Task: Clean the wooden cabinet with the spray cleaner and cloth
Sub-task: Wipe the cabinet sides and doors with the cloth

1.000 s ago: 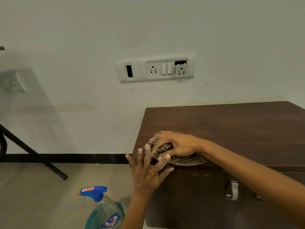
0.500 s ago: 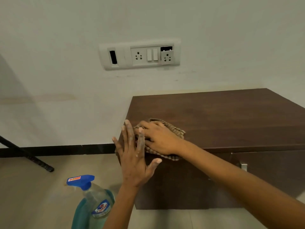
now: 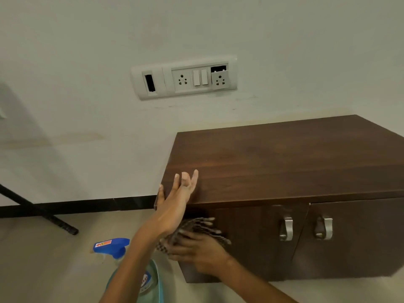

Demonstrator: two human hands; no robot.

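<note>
Pale wall (image 3: 87, 62) across the upper half, beige floor (image 3: 43, 259) below, black skirting (image 3: 87, 204) between. Dark wooden cabinet (image 3: 284, 160) at right, back against the wall, two doors in front. White switch panel (image 3: 185, 77) on the wall above the cabinet's left end. Black pole (image 3: 39, 213) slanting down to the floor at far left. Spray bottle (image 3: 153, 278): upright on the floor just left of the cabinet, blue trigger head, partly hidden behind the left forearm. Left hand (image 3: 175, 202): fingers straight, slightly spread, pointing up, thumb out, set at the cabinet's front-left top corner, gripping nothing. Right hand (image 3: 199, 252): lower, fingers stretched flat, pressing checked cloth (image 3: 196, 228) onto the left door's front near its left edge; blurred. Two metal handles (image 3: 286, 228) side by side at the door seam.
</note>
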